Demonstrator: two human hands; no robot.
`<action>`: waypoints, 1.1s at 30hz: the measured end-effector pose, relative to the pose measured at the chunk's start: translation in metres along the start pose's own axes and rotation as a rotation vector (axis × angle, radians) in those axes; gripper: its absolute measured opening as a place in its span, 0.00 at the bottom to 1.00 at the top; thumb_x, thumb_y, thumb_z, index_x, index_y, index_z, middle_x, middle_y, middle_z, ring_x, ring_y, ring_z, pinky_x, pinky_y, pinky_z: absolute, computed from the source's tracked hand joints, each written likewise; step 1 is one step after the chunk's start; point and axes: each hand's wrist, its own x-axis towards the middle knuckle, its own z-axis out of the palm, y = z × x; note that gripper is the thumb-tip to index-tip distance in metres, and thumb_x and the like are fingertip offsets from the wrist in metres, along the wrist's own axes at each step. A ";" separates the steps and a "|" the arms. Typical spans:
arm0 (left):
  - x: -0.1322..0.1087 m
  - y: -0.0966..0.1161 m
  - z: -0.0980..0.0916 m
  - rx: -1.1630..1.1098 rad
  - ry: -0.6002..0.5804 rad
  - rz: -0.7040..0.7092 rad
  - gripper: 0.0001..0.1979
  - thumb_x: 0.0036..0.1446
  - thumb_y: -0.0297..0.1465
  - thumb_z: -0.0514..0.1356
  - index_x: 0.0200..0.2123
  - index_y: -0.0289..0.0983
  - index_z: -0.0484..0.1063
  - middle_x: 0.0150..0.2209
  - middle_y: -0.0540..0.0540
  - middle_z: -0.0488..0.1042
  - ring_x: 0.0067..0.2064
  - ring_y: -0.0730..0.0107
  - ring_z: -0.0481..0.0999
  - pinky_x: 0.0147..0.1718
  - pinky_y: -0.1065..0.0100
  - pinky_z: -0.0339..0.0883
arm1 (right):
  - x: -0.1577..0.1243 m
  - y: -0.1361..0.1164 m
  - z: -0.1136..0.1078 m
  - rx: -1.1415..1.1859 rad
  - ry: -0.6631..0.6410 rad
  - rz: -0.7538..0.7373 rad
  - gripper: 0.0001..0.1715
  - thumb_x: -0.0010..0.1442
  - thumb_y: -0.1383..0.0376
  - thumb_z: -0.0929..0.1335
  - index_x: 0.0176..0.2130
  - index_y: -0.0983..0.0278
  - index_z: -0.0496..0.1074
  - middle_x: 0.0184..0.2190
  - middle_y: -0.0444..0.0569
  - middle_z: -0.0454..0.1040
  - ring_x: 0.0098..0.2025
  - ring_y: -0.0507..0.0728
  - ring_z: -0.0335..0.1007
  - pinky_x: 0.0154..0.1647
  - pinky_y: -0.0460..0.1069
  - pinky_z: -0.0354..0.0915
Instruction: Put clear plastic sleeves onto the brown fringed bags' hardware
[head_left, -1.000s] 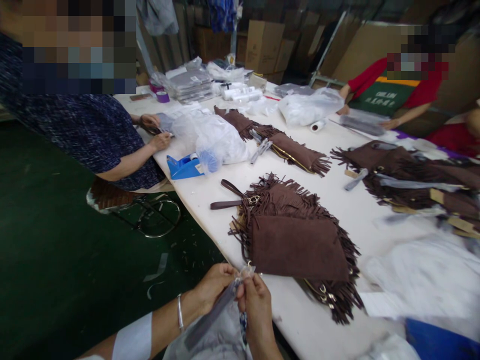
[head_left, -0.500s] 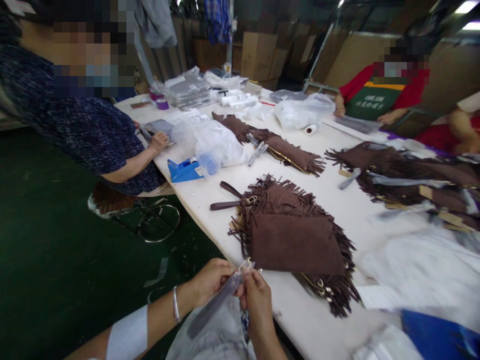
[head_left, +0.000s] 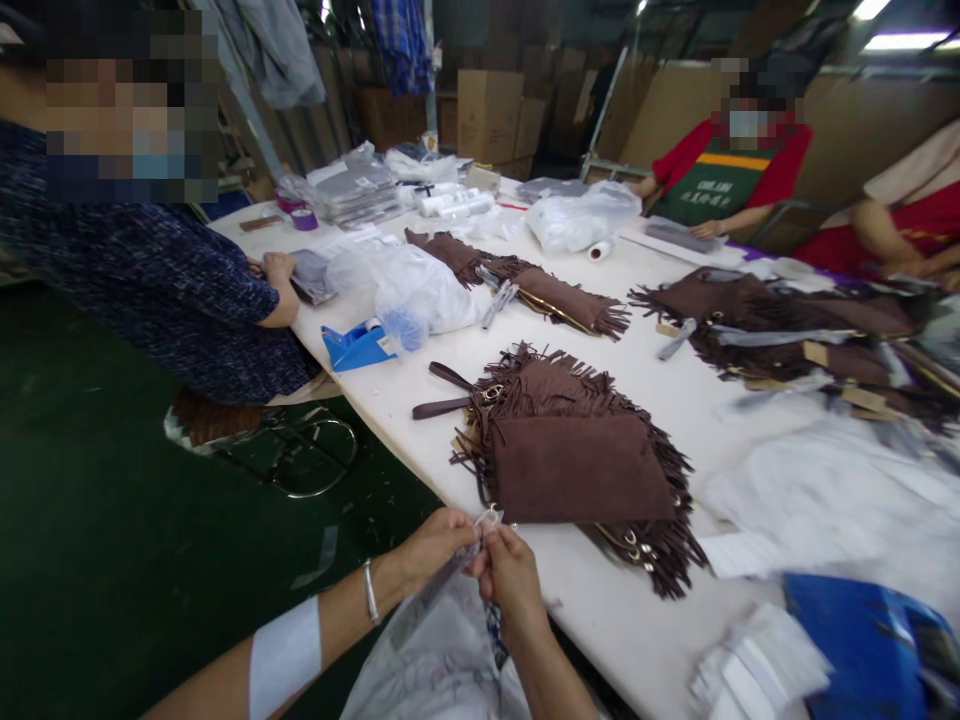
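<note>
Close together at the table's near edge, my left hand (head_left: 442,545) and my right hand (head_left: 508,565) are both closed. Between them they pinch a strap in a clear plastic sleeve (head_left: 459,562), its upper end with a small gold-coloured ring just above my fingertips. The lower part of the sleeve runs down in front of my lap and is partly covered by my hands. Just beyond lies a stack of dark brown suede fringed bags (head_left: 585,470), with gold hardware at its front right. A brown wrist strap (head_left: 442,408) sticks out on the left of the stack.
A blue tape dispenser (head_left: 356,345) stands at the table's left edge beside plastic bags (head_left: 420,285). More fringed bags (head_left: 750,310) lie at right, near white sheets (head_left: 832,490). A co-worker (head_left: 150,260) sits at left; others work across the table. A stool (head_left: 232,425) stands below.
My view has shifted slightly, so the table things appear further left. The sleeved strap has been drawn lower between my hands. The left co-worker's hand has moved back toward their body.
</note>
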 end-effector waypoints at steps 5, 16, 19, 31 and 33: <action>0.007 -0.010 -0.009 -0.079 0.153 -0.067 0.13 0.47 0.35 0.63 0.21 0.30 0.73 0.19 0.45 0.71 0.20 0.73 0.67 0.24 0.71 0.59 | -0.015 -0.008 -0.012 -0.079 -0.080 -0.009 0.29 0.56 0.42 0.62 0.33 0.66 0.68 0.12 0.41 0.68 0.08 0.45 0.49 0.09 0.40 0.44; 0.004 -0.019 -0.007 -0.296 0.166 -0.087 0.14 0.49 0.36 0.66 0.28 0.30 0.72 0.23 0.43 0.73 0.23 0.67 0.73 0.24 0.69 0.64 | -0.030 0.013 -0.007 -0.231 0.094 -0.130 0.27 0.61 0.49 0.61 0.48 0.68 0.68 0.15 0.39 0.67 0.11 0.48 0.54 0.12 0.41 0.51; 0.004 -0.023 -0.006 -0.296 0.168 -0.064 0.15 0.52 0.38 0.65 0.28 0.30 0.71 0.24 0.41 0.74 0.23 0.66 0.74 0.24 0.69 0.65 | -0.030 0.018 -0.006 -0.250 0.112 -0.158 0.27 0.62 0.49 0.61 0.49 0.66 0.68 0.15 0.39 0.67 0.11 0.48 0.55 0.12 0.41 0.52; 0.004 -0.027 -0.004 -0.304 0.118 -0.090 0.14 0.53 0.38 0.63 0.30 0.30 0.73 0.23 0.43 0.73 0.18 0.67 0.70 0.16 0.69 0.63 | -0.036 0.008 0.001 -0.505 0.155 -0.243 0.27 0.64 0.52 0.57 0.51 0.67 0.70 0.17 0.42 0.70 0.14 0.51 0.63 0.17 0.43 0.60; 0.005 -0.031 -0.007 -0.306 0.156 -0.098 0.13 0.53 0.37 0.64 0.30 0.30 0.74 0.22 0.44 0.72 0.19 0.68 0.70 0.17 0.69 0.64 | -0.038 0.006 0.000 -0.614 0.163 -0.265 0.26 0.65 0.54 0.57 0.52 0.66 0.70 0.20 0.44 0.73 0.16 0.52 0.66 0.20 0.44 0.62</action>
